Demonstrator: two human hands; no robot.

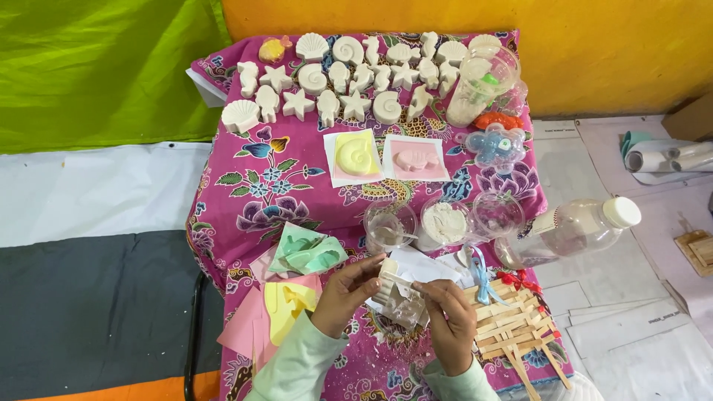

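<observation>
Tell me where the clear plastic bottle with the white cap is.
In the head view the clear plastic bottle lies on its side at the table's right edge, just right of the three clear cups, beyond the right hand.

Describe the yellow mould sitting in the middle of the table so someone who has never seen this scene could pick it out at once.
Start at the table's pink floral cloth, below the rows of white plaster figures. Two square moulds sit side by side there; it is the left one, the yellow mould. Its spiral shell shape sets it apart from the pink mould on its right.
</observation>
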